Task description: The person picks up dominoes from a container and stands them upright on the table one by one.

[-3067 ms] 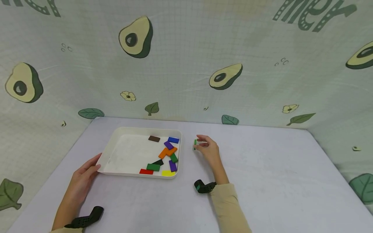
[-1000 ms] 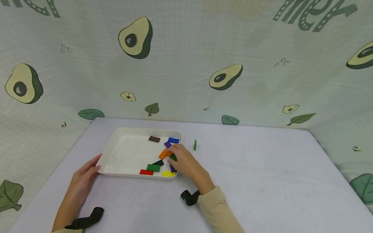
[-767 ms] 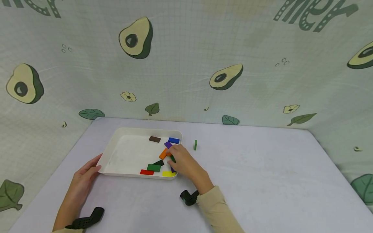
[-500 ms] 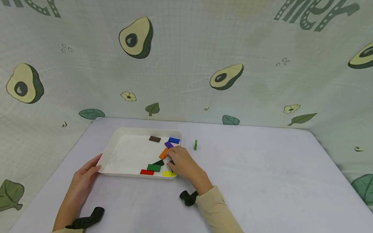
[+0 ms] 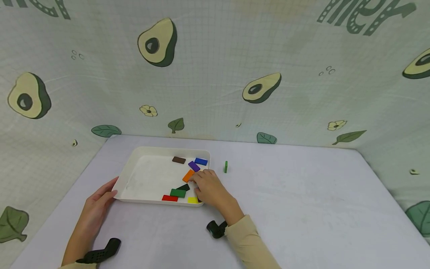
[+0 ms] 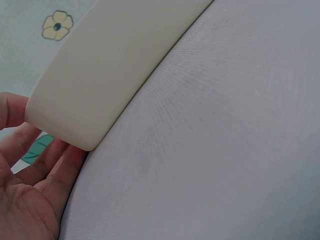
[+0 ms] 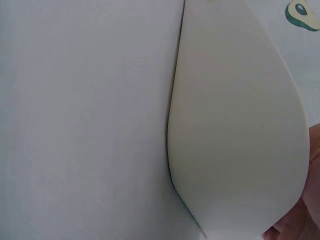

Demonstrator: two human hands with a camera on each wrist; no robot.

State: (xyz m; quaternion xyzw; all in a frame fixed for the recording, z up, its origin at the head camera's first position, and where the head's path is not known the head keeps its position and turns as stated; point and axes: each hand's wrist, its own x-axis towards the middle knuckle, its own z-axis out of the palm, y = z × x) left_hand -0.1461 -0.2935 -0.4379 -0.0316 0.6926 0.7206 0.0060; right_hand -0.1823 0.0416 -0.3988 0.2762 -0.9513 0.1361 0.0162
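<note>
over the tray [image 5: 134, 158] your right hand [image 5: 209, 188] curls among blocks [image 5: 188, 175] — grip contents hidden; left hand [image 5: 97, 203], fingers straight, steadies it.

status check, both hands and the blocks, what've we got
Left hand open, steadying the white tray at its near-left corner. Right hand down among the coloured blocks in the tray; grip hidden. One green block upright on the table, apart. Nothing in the way.

the right hand [image 5: 209, 188] has left the small green block [image 5: 226, 167] standing on edge just right of the white tray [image 5: 134, 164], crossed over the tray's right rim and come down on the blocks in its near right corner, covering the purple and green ones there.
</note>
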